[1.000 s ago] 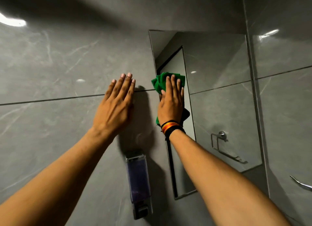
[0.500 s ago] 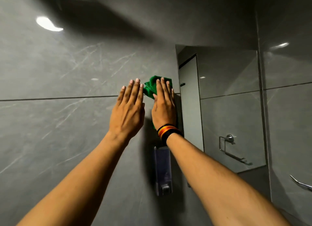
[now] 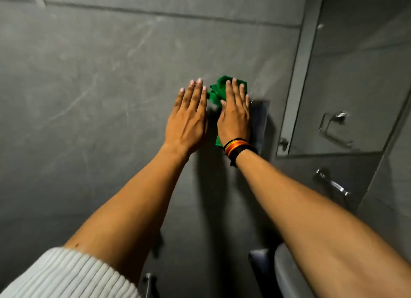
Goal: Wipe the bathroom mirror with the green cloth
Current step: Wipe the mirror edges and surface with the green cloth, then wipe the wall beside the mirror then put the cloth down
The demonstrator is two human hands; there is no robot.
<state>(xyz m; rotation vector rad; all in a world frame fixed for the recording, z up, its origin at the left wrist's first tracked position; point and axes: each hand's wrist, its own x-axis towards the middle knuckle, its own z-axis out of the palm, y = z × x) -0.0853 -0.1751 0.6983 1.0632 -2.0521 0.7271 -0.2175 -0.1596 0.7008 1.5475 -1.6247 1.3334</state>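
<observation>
My right hand (image 3: 234,115) lies flat on the green cloth (image 3: 219,91) and presses it against the grey tiled wall, left of the mirror. The cloth bunches out above and left of my fingers. A small corner of it shows below my palm. The mirror (image 3: 347,80) hangs at the upper right, apart from the cloth. My left hand (image 3: 188,120) rests flat on the wall beside the right one, fingers together, holding nothing.
A soap dispenser (image 3: 261,124) is fixed to the wall just right of my right hand. A chrome tap (image 3: 331,183) sticks out below the mirror. A white basin rim (image 3: 287,273) shows at the bottom right. A white ribbed sleeve covers my left upper arm.
The cloth and my right hand have slid left off the mirror onto the tiled wall. The view has swung left and down, so the mirror now sits far right.
</observation>
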